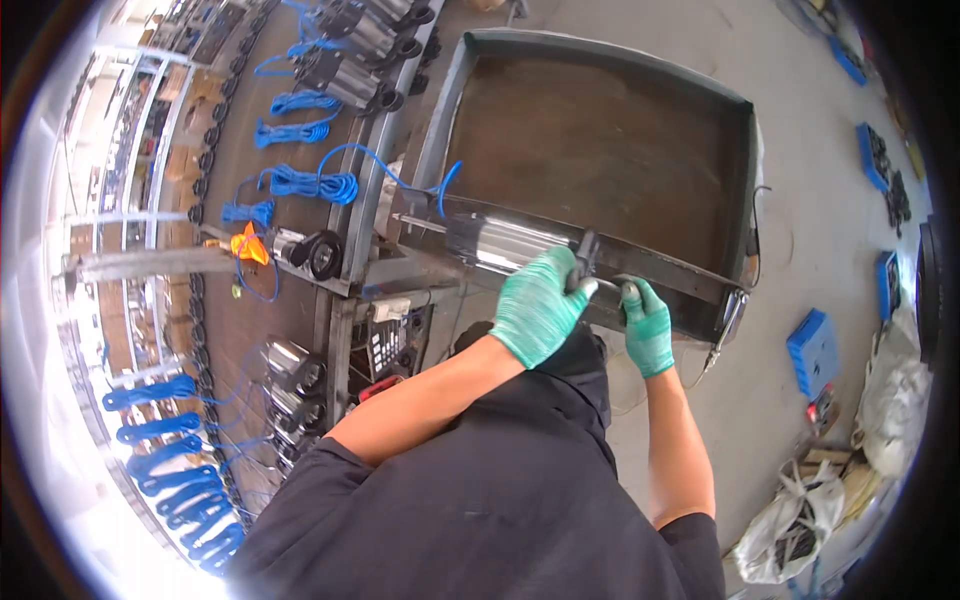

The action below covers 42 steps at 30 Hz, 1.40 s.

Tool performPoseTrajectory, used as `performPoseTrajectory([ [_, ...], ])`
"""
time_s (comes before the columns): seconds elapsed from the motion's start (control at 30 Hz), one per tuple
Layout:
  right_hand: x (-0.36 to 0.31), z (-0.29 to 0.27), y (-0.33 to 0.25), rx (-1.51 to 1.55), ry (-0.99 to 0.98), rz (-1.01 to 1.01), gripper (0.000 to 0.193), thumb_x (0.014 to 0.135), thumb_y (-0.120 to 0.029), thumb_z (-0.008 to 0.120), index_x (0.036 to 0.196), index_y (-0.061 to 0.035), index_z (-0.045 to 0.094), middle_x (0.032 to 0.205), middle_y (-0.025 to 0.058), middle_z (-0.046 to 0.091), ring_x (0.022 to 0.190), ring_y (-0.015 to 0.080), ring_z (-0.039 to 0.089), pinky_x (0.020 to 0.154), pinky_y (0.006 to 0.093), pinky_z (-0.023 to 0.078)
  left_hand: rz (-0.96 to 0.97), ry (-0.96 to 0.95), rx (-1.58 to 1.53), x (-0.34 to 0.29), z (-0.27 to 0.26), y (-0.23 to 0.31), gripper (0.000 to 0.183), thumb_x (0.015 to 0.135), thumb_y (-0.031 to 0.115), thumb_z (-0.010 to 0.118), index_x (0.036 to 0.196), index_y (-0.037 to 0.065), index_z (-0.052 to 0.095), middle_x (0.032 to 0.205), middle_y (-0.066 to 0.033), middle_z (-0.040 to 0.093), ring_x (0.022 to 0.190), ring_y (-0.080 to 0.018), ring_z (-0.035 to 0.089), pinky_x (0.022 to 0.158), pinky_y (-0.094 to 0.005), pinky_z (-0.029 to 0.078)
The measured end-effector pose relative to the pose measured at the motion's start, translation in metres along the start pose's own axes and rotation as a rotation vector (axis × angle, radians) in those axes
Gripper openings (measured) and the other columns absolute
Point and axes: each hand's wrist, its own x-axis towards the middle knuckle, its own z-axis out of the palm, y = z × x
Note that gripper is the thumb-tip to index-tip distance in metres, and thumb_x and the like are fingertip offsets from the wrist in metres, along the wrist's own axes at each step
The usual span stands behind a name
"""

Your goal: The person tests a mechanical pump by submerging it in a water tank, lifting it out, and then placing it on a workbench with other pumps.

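Left hand, green-gloved, closed around shiny metal cylinder at near rim of brown metal tray. Right hand just right, fingers curled on thin rod.

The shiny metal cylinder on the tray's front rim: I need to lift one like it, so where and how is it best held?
Grip the metal cylinder around its smooth round barrel, coming from above. It lies on its side along the tray rim, a thin rod sticking out one end, so the barrel offers the widest grip. The left hand already rests over the near end; the right hand is beside it.
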Motion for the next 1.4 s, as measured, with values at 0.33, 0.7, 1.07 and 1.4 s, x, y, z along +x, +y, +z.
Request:
performPoseTrajectory([
  [0.33,-0.011,-0.010,0.023,0.076,-0.091,0.215,0.030,0.106,-0.030,0.054,0.118,-0.0065,0.069,0.070,-0.0068,0.052,0.058,0.0025,0.043,0.049,0.0212,0.034,0.020,-0.273,-0.289,-0.009,0.008,-0.039,0.027,0.086,0.022,0.074,0.101,0.003,0.061,0.089,-0.0175,0.068,0.086,-0.0367,0.068,0.076,-0.0439,0.054],
  [0.7,0.008,0.011,-0.029,-0.455,0.428,-0.038,0.028,0.104,-0.029,0.056,0.115,-0.0078,0.069,0.069,-0.0030,0.055,0.050,0.0062,0.042,0.045,0.0265,0.036,-0.288,-0.049,-0.395,-0.164,-0.186,-0.240,0.038,0.093,0.027,0.068,0.122,0.001,0.061,0.109,-0.0161,0.071,0.103,-0.0277,0.070,0.091,-0.0383,0.054],
  [1.07,0.120,0.413,-0.183,-0.763,-0.516,-0.823,0.026,0.092,-0.012,0.068,0.115,0.0019,0.067,0.102,0.0169,0.070,0.091,0.0279,0.069,0.084,0.0352,0.054,-0.911,0.205,-0.296,-0.390,-0.188,-0.324,0.034,0.096,0.031,0.063,0.115,0.003,0.064,0.103,-0.0222,0.070,0.098,-0.0417,0.066,0.086,-0.0456,0.052],
  [1.4,0.206,0.644,-0.136,-1.506,-0.613,-0.886,0.087,0.082,-0.040,0.077,0.150,-0.0041,0.037,0.139,0.0243,0.050,0.126,0.0426,0.053,0.103,0.0480,0.049,-1.786,1.127,-0.862,-0.540,0.021,-0.212,0.026,0.093,0.018,0.066,0.110,-0.001,0.065,0.086,-0.0111,0.071,0.070,-0.0197,0.067,0.063,-0.0336,0.055],
])
